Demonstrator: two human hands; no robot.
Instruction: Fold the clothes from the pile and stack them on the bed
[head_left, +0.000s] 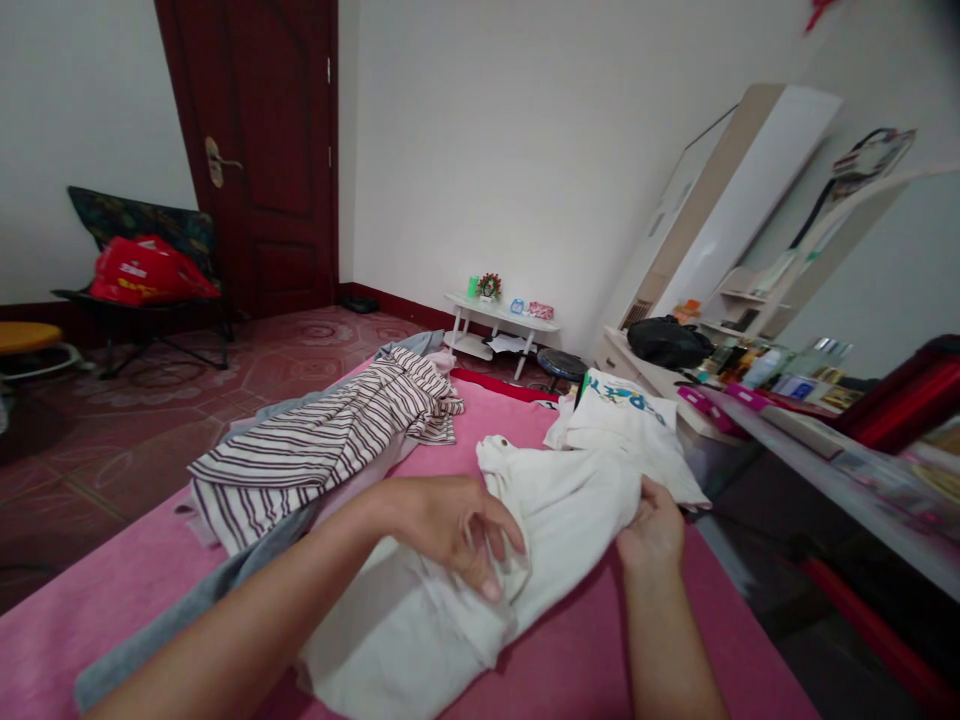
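A white garment lies crumpled and partly folded in front of me, with a small button-like dot near its far corner. My left hand is over its middle, fingers curved and spread apart, thumb close to the cloth. On the right side, my right hand has its fingers closed on the garment's edge. A striped shirt lies to the left on top of grey cloth. Beyond my right hand is another white garment with a blue-green print.
The clothes lie on a pink-covered bed. Right of it stands a dressing table crowded with bottles and a black bag. A low white table and a round stool are beyond. A chair holds a red bag, near a door.
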